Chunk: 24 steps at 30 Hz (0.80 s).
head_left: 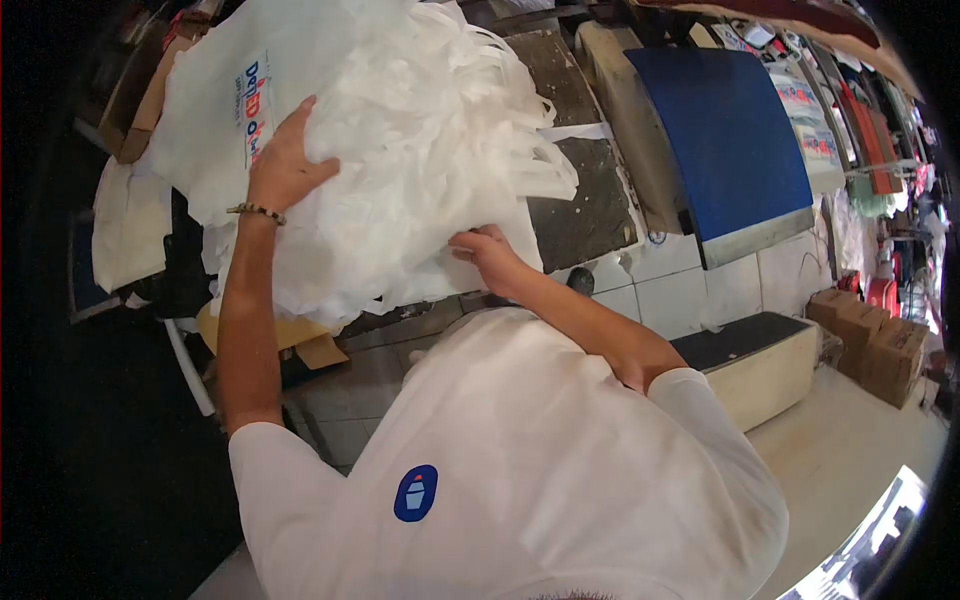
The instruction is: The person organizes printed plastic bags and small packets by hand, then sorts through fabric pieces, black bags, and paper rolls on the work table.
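White bags (400, 130) heaped at the grip
Right hand (487, 252) curls at their near edge, cannot tell if clamped; left hand (285, 168) lies farther on them, thumb and fingers apart; right of both, 1 blue panel (725, 140).

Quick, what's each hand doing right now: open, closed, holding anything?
Left hand: open, spread on the white bags.
Right hand: curled at the pile's near edge; can't tell if it grips anything.

White bags (400, 140) (heaped) leave room rightward on the table (592, 200).
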### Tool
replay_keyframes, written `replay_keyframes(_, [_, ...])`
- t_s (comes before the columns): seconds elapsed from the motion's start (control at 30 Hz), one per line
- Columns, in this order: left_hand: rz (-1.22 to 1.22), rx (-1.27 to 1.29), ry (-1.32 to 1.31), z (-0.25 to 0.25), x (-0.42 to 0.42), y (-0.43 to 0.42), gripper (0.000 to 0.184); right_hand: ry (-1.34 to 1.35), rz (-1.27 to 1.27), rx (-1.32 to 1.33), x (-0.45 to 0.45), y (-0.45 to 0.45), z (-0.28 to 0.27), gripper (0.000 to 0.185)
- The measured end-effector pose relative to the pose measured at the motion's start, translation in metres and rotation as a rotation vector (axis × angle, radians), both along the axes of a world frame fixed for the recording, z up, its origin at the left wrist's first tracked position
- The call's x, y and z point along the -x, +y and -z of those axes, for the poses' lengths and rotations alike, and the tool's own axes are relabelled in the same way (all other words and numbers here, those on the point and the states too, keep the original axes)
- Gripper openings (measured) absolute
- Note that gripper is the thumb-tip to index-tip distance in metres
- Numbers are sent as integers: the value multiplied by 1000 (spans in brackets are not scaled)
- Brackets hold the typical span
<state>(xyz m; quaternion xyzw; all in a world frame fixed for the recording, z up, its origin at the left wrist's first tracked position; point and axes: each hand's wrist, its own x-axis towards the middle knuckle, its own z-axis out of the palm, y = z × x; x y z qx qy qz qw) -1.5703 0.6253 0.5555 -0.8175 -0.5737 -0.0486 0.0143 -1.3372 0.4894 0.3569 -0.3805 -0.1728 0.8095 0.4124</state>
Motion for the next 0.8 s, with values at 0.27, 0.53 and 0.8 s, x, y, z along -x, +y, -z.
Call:
replay_keyframes(0.27, [39,151,13,-24,36,49,74,-172,-201,-397,2,71,-68,36])
replay_keyframes(0.53, [53,136,95,-30,23,44,72,-481,-587,-236,-45,18,-20,40])
replay_keyframes(0.8, [98,177,68,-26,29,48,74,-485,31,-119,-12,1,18,56])
